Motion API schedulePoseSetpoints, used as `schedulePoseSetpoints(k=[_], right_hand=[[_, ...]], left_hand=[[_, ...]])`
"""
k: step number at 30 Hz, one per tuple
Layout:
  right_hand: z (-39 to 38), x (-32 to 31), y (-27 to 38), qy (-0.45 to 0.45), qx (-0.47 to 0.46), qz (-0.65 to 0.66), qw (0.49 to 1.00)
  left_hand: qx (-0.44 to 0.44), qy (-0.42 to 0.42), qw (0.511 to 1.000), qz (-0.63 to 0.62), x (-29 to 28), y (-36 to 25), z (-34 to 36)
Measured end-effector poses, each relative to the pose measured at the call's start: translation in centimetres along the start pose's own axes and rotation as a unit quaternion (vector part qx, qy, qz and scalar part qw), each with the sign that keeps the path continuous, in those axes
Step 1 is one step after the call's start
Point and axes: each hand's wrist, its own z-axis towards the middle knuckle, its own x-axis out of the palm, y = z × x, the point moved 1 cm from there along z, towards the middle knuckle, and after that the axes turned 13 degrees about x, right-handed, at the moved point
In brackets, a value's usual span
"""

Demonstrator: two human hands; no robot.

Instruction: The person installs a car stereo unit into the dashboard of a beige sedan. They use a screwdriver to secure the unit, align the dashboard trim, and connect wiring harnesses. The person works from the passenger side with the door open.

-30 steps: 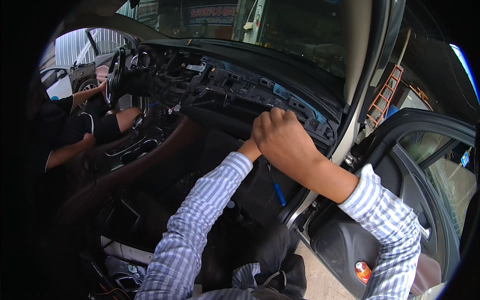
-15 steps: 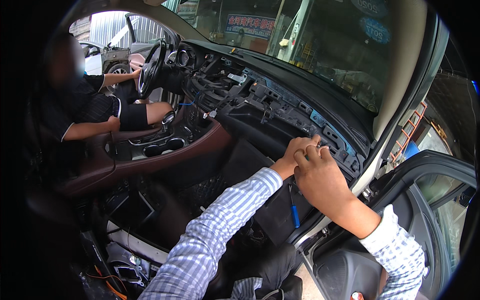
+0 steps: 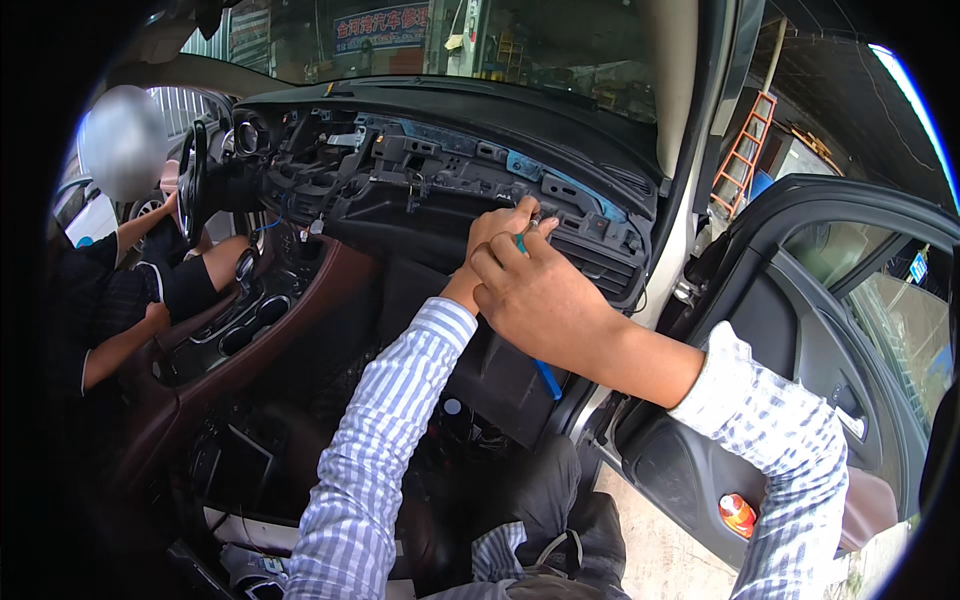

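Observation:
My left hand point(image 3: 490, 238) and my right hand point(image 3: 540, 285) meet at the passenger end of the opened dashboard point(image 3: 440, 175). Both are closed, fingertips together. Between them shows a small metal piece point(image 3: 535, 222), with a bit of teal point(image 3: 520, 242) under my right fingers; its kind is mostly hidden. My right hand crosses in front of part of the left. Just below my hands, a blue-handled screwdriver point(image 3: 548, 380) rests on the black panel, its shaft hidden by my right hand.
A person point(image 3: 125, 250) sits at the left, one hand by the steering wheel point(image 3: 193, 180). The centre console point(image 3: 250, 320) lies between us. An open car door point(image 3: 760, 350) stands at the right, an orange bottle point(image 3: 738, 515) in its pocket. Beyond leans an orange ladder point(image 3: 745, 150).
The view has turned to the right, so the dashboard and the person sit further left. My hands stay together at the dashboard; more teal shows between my right fingers.

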Motion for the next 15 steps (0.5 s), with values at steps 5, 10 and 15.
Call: schedulePoseSetpoints(k=[5, 10, 15], right_hand=[[1.8, 0.8, 0.4, 0.017, 0.185, 0.003, 0.983], [-0.2, 0.8, 0.7, -0.011, 0.047, -0.036, 0.998], [-0.3, 2.3, 0.9, -0.114, 0.039, 0.033, 0.992]], left_hand=[[0.214, -0.143, 0.966, 0.003, 2.7, 6.3, -0.8], [0.103, -0.035, 0.988, 0.112, 0.6, 1.6, 0.7], [0.115, -0.029, 0.99, 0.079, 0.1, 2.9, 1.5]])
